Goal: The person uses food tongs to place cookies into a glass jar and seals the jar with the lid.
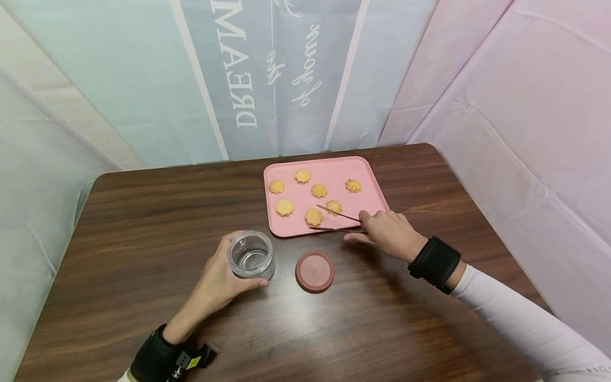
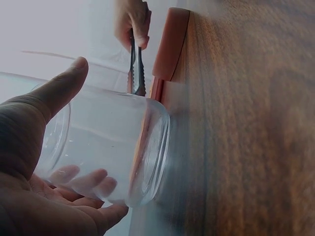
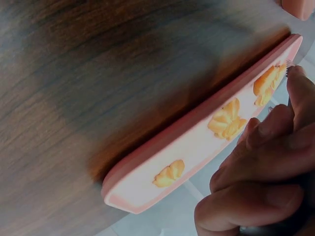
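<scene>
My left hand (image 1: 220, 276) holds a clear jar (image 1: 251, 255), its thumb on the near side and fingers round the far side. The jar stands upright with no lid on, and no cookie shows inside. My right hand (image 1: 389, 233) grips dark metal tongs (image 1: 341, 214) over the front of a pink tray (image 1: 329, 168). The tongs are spread, their tips on either side of a front cookie (image 1: 313, 217); whether they touch it I cannot tell. Another cookie (image 1: 333, 207) lies close to the upper arm of the tongs. In the left wrist view, the jar (image 2: 106, 137) shows the fingers through its wall.
Several other piped cookies (image 1: 319, 190) lie spread over the tray. A round reddish-brown lid (image 1: 315, 271) rests on the table between the jar and my right hand. The dark wooden table (image 1: 157, 223) meets printed cloth (image 1: 277, 106) at the back and pale cloth at the sides.
</scene>
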The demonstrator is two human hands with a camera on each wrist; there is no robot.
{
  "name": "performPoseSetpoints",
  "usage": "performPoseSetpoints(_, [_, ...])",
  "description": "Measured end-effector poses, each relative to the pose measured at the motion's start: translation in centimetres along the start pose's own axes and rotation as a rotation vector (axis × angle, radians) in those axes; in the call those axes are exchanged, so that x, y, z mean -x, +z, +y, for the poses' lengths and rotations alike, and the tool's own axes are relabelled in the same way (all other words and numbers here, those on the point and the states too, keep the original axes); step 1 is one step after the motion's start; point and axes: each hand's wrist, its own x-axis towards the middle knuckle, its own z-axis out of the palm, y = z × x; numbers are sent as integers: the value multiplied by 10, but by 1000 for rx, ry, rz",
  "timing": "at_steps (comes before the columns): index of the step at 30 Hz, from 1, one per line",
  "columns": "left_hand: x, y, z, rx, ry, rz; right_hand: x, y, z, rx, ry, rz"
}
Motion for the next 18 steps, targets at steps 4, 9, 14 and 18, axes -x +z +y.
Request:
performPoseSetpoints(4, [1,0,1,-6,-5,3,-3,3,-1,2,-9,9])
performPoseSetpoints(9, [2,0,1,-5,-8,5,-4,4,-3,8,-14,17])
performPoseSetpoints(14, [2,-1,2,-6,-9,6,-5,6,-4,1,-9,13])
performPoseSetpoints(18, [2,-1,2,-6,-7,4,-5,7,-4,6,7,-2])
